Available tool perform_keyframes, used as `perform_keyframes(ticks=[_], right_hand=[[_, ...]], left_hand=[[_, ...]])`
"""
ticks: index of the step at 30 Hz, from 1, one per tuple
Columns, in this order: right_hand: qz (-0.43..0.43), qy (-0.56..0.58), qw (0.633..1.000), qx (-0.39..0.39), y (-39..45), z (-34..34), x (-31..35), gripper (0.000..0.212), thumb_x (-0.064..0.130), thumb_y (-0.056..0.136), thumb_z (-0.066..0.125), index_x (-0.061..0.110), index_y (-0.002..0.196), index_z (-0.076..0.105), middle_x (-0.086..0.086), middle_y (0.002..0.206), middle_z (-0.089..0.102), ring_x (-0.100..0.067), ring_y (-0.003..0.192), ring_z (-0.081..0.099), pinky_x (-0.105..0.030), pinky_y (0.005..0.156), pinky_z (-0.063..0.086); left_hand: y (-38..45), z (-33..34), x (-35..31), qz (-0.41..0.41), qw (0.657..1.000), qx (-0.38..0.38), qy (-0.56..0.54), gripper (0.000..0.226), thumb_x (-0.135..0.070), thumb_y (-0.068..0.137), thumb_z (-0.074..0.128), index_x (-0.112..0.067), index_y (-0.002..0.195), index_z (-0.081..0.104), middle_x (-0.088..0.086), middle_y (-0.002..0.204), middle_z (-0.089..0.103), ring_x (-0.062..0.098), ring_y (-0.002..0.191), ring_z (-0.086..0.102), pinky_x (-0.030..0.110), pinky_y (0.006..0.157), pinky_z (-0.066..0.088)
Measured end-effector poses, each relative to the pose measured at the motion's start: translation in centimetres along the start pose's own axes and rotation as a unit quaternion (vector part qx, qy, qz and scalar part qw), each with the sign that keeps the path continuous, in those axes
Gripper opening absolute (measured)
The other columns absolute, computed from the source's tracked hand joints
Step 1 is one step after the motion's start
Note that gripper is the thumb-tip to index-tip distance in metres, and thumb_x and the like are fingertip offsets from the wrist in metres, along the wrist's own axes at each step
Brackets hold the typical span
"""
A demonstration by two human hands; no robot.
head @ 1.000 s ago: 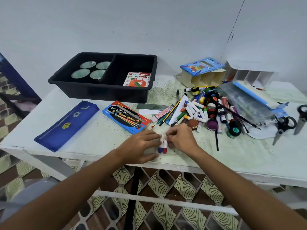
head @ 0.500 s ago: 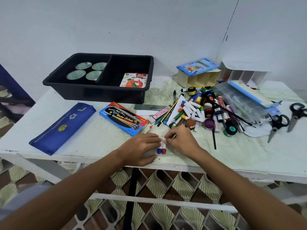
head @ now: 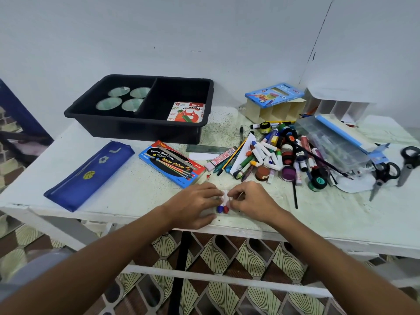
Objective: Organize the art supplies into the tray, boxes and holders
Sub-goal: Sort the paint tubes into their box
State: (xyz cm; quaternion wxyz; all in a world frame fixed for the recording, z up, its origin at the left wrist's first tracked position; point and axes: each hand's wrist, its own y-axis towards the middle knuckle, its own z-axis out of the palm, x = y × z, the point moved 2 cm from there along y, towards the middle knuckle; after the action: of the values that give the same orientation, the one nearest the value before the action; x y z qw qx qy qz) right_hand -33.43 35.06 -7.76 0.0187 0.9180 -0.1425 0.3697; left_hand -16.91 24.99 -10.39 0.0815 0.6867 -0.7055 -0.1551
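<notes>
Near the table's front edge, a few white oil pastels (head: 223, 204) with blue and red tips lie side by side between my hands. My left hand (head: 193, 204) presses against them from the left with fingers mostly straight. My right hand (head: 251, 201) pinches them from the right with curled fingers. A heap of pastels, paint pots, pencils and markers (head: 275, 158) lies behind my right hand. The black tray (head: 145, 130) at the back left holds round lids and an oil pastels box (head: 186, 112).
A blue pencil pouch (head: 88, 176) and a watercolour pencil box (head: 171, 164) lie on the left half. Cardboard holders (head: 275, 110), a white divider (head: 336, 108) and a clear compartment box (head: 334, 142) stand at the back right. Two scissors (head: 393, 171) lie far right.
Both hands stay at the pastels; my right fingers have shifted slightly along them. The view has drifted a little to the left.
</notes>
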Motion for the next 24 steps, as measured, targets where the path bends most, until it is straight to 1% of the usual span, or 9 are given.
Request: perform_keyframes(ticks=[4, 6, 8, 11, 13, 15, 18, 22, 24], right_hand=[[-0.012, 0.008, 1.0, -0.005, -0.2, 0.0, 0.0, 0.024, 0.015, 0.079, 0.076, 0.008, 0.102, 0.072, 0.0, 0.081, 0.063, -0.012, 0.074, 0.057, -0.016, 0.062, 0.042], [-0.022, 0.011, 1.0, -0.001, -0.4, 0.1, 0.0, 0.028, 0.017, 0.079, 0.078, 0.01, 0.105, 0.072, -0.001, 0.083, 0.063, -0.011, 0.074, 0.056, -0.02, 0.065, 0.044], [-0.025, 0.01, 1.0, -0.002, -0.5, 0.2, -0.1, 0.03, 0.019, 0.079, 0.079, 0.01, 0.107, 0.072, -0.005, 0.088, 0.063, -0.013, 0.077, 0.057, -0.026, 0.069, 0.047], [-0.024, 0.004, 1.0, -0.012, -0.5, 0.5, -0.3, 0.034, 0.022, 0.079, 0.079, 0.011, 0.111, 0.071, 0.0, 0.087, 0.059, -0.01, 0.077, 0.056, -0.016, 0.066, 0.042], [-0.023, -0.001, 1.0, -0.014, -0.5, 0.5, -0.3, 0.036, 0.023, 0.079, 0.078, 0.011, 0.113, 0.071, 0.004, 0.086, 0.057, -0.009, 0.077, 0.055, -0.016, 0.067, 0.041], [-0.024, -0.008, 1.0, -0.012, -0.5, 0.5, -0.3, 0.037, 0.023, 0.08, 0.077, 0.011, 0.114, 0.07, 0.005, 0.086, 0.055, -0.009, 0.078, 0.055, -0.018, 0.069, 0.042], [-0.033, -0.037, 0.999, -0.006, -0.4, 0.5, -0.1, 0.039, 0.026, 0.081, 0.076, 0.012, 0.117, 0.069, 0.005, 0.091, 0.053, -0.011, 0.084, 0.054, -0.021, 0.074, 0.041], [-0.055, -0.103, 0.993, 0.014, -0.5, 0.4, 0.4, 0.039, 0.032, 0.086, 0.068, 0.014, 0.121, 0.066, -0.003, 0.108, 0.057, -0.019, 0.1, 0.056, -0.03, 0.086, 0.046], [-0.081, -0.159, 0.983, 0.029, -0.7, 0.3, 0.7, 0.033, 0.034, 0.089, 0.062, 0.016, 0.116, 0.068, -0.004, 0.106, 0.056, -0.022, 0.098, 0.058, -0.033, 0.081, 0.048]], left_hand=[[-0.1, 0.1, 0.0, 0.011, 1.0, 0.008, 0.011, 0.039, -0.033, 0.091, 0.059, -0.009, 0.122, 0.066, 0.009, 0.126, 0.063, 0.025, 0.118, 0.055, 0.044, 0.094, 0.05], [-0.1, 0.2, -0.1, 0.011, 1.0, 0.009, 0.012, 0.04, -0.033, 0.091, 0.058, -0.01, 0.122, 0.065, 0.01, 0.127, 0.063, 0.025, 0.118, 0.055, 0.043, 0.096, 0.05], [-0.1, 0.1, -0.1, 0.001, 1.0, 0.0, -0.001, 0.039, -0.033, 0.09, 0.058, -0.009, 0.119, 0.067, 0.011, 0.126, 0.063, 0.025, 0.117, 0.057, 0.041, 0.098, 0.049], [-0.3, 0.1, -0.2, -0.001, 1.0, -0.014, -0.005, 0.035, -0.033, 0.089, 0.059, -0.008, 0.111, 0.07, 0.01, 0.119, 0.066, 0.021, 0.113, 0.059, 0.033, 0.1, 0.045], [-0.4, 0.1, -0.1, 0.009, 1.0, -0.017, 0.0, 0.035, -0.033, 0.09, 0.059, -0.007, 0.11, 0.071, 0.008, 0.117, 0.068, 0.02, 0.113, 0.06, 0.03, 0.102, 0.044], [-0.4, 0.1, -0.1, 0.017, 1.0, -0.016, 0.006, 0.034, -0.034, 0.091, 0.059, -0.008, 0.11, 0.072, 0.008, 0.117, 0.069, 0.02, 0.114, 0.061, 0.032, 0.101, 0.047], [-0.5, 0.1, 0.0, 0.024, 0.999, -0.016, 0.021, 0.033, -0.034, 0.093, 0.058, -0.01, 0.109, 0.073, 0.006, 0.117, 0.069, 0.02, 0.114, 0.06, 0.037, 0.094, 0.052], [-0.3, -0.2, -0.3, 0.028, 0.999, -0.017, 0.023, 0.031, -0.033, 0.091, 0.061, -0.009, 0.107, 0.073, 0.007, 0.115, 0.07, 0.02, 0.112, 0.061, 0.035, 0.096, 0.051], [-0.1, -0.3, -0.3, 0.024, 0.999, -0.012, 0.017, 0.033, -0.034, 0.09, 0.061, -0.01, 0.108, 0.073, 0.005, 0.113, 0.071, 0.019, 0.111, 0.062, 0.033, 0.097, 0.05]])
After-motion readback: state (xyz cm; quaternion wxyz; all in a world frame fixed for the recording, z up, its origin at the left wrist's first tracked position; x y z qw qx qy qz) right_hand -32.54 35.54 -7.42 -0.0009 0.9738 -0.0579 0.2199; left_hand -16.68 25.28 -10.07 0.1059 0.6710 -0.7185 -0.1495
